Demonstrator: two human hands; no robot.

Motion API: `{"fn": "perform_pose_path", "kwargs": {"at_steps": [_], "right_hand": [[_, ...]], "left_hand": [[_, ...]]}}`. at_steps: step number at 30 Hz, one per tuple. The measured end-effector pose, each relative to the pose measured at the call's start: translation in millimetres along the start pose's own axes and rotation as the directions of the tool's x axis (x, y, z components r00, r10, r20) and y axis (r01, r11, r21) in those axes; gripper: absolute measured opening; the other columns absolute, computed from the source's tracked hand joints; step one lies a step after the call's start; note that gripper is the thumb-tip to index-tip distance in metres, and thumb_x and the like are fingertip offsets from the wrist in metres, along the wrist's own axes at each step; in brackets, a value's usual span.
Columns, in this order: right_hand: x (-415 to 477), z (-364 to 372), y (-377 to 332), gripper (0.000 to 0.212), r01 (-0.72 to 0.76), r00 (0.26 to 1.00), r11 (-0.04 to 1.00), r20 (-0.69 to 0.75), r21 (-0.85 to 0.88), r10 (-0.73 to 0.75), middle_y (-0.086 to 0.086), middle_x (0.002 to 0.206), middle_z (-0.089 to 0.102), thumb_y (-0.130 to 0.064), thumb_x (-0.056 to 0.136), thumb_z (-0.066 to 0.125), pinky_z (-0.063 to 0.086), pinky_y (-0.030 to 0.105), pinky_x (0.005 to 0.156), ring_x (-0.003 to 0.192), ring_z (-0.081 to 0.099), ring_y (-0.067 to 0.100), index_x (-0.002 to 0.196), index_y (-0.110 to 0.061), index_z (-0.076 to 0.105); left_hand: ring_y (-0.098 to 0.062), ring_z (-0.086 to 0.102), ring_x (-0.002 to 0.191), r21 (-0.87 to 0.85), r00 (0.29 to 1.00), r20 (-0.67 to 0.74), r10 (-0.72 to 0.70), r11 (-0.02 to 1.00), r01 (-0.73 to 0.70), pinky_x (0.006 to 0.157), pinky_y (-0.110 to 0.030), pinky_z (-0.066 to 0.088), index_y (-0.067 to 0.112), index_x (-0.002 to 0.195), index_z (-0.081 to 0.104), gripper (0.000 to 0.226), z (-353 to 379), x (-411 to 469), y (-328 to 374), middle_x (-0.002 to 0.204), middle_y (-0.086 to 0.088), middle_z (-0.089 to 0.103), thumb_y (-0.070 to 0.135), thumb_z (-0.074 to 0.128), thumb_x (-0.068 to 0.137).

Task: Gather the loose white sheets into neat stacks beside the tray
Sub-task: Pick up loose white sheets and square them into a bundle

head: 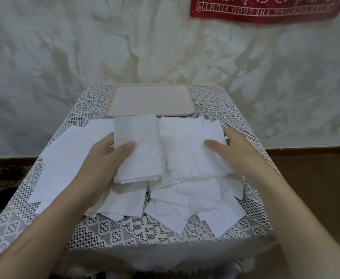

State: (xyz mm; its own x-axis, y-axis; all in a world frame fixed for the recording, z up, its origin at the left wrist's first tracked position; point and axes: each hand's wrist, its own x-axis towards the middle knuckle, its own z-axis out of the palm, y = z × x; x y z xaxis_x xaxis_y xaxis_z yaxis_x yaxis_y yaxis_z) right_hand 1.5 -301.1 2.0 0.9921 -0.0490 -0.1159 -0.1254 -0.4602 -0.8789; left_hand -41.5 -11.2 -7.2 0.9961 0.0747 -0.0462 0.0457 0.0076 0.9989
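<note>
Centrally, left hand [104, 158] pinches sheet stack [139, 150], thumb atop; right hand [237, 152] thumb on loose sheets [185, 154], grip unclear.
</note>
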Motion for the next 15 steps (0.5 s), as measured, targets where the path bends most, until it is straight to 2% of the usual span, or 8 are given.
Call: {"fn": "perform_pose_path", "kwargs": {"at_steps": [2, 4, 6, 8, 11, 13, 15], "right_hand": [[0.6, -0.1, -0.3, 0.025, -0.077, 0.997, 0.996, -0.028, 0.054, 0.078, -0.001, 0.102, 0.070, -0.037, 0.095, 0.069, 0.047, 0.028, 0.058, 0.080, 0.068, 0.016, 0.111, -0.019, 0.060], [-1.7, -0.7, -1.4, 0.023, -0.143, 0.989, 0.974, -0.002, 0.175, 0.145, 0.006, 0.097, 0.074, -0.027, 0.095, 0.071, 0.051, 0.024, 0.050, 0.066, 0.070, 0.013, 0.109, -0.011, 0.062], [-2.5, -2.3, 0.6, 0.022, -0.135, 0.991, 0.967, 0.026, 0.217, 0.132, 0.016, 0.099, 0.077, -0.017, 0.094, 0.071, 0.055, 0.023, 0.051, 0.061, 0.070, 0.012, 0.107, 0.000, 0.066], [-3.3, -3.7, 2.8, 0.019, -0.092, 0.996, 0.975, 0.040, 0.203, 0.085, 0.021, 0.103, 0.075, -0.011, 0.094, 0.071, 0.054, 0.024, 0.057, 0.066, 0.071, 0.015, 0.104, 0.005, 0.071], [-1.2, -3.2, 3.2, 0.012, -0.012, 1.000, 0.975, -0.022, 0.223, 0.018, 0.016, 0.098, 0.078, -0.010, 0.094, 0.069, 0.053, 0.033, 0.070, 0.075, 0.070, 0.020, 0.099, 0.000, 0.073], [-0.7, -3.0, 0.8, 0.006, 0.065, 0.994, 0.969, -0.104, 0.240, -0.041, 0.009, 0.092, 0.077, -0.011, 0.094, 0.068, 0.052, 0.034, 0.072, 0.076, 0.069, 0.019, 0.094, -0.010, 0.074], [-0.7, -0.5, -3.2, 0.007, 0.100, 0.993, 0.962, -0.091, 0.253, -0.079, 0.005, 0.090, 0.079, -0.012, 0.095, 0.068, 0.054, 0.032, 0.070, 0.075, 0.071, 0.016, 0.093, -0.014, 0.075]], "left_hand": [[-0.025, 0.078, 0.099, 0.001, 1.000, -0.004, -0.004, 1.000, 0.004, 0.082, -0.043, 0.058, 0.024, 0.124, 0.072, 0.024, 1.1, -1.8, 0.2, 0.111, -0.004, 0.081, 0.021, 0.061, 0.104], [-0.024, 0.078, 0.099, 0.008, 1.000, -0.013, -0.014, 1.000, 0.014, 0.080, -0.041, 0.058, 0.024, 0.125, 0.072, 0.024, 2.4, -3.7, -0.6, 0.111, -0.003, 0.081, 0.022, 0.061, 0.103], [-0.023, 0.078, 0.099, 0.002, 1.000, -0.017, -0.021, 1.000, 0.021, 0.079, -0.040, 0.058, 0.025, 0.124, 0.072, 0.024, 4.0, -4.3, -0.4, 0.111, -0.002, 0.081, 0.022, 0.061, 0.103], [-0.022, 0.078, 0.099, 0.003, 1.000, -0.013, -0.019, 1.000, 0.019, 0.080, -0.040, 0.057, 0.026, 0.123, 0.073, 0.023, 4.1, -3.6, 0.7, 0.111, -0.002, 0.081, 0.022, 0.061, 0.103], [-0.023, 0.078, 0.101, -0.008, 1.000, -0.001, -0.014, 1.000, 0.014, 0.084, -0.041, 0.056, 0.026, 0.123, 0.073, 0.024, 2.1, -2.5, 1.3, 0.113, -0.002, 0.080, 0.022, 0.061, 0.103], [-0.023, 0.078, 0.101, -0.018, 1.000, -0.006, -0.014, 1.000, 0.013, 0.083, -0.041, 0.056, 0.025, 0.124, 0.073, 0.025, 0.7, -2.1, 1.0, 0.114, -0.002, 0.080, 0.021, 0.061, 0.103], [-0.023, 0.078, 0.101, -0.019, 1.000, -0.008, -0.013, 1.000, 0.013, 0.084, -0.041, 0.056, 0.023, 0.126, 0.072, 0.026, -0.1, -1.2, 0.0, 0.114, -0.003, 0.080, 0.021, 0.060, 0.103]]}}
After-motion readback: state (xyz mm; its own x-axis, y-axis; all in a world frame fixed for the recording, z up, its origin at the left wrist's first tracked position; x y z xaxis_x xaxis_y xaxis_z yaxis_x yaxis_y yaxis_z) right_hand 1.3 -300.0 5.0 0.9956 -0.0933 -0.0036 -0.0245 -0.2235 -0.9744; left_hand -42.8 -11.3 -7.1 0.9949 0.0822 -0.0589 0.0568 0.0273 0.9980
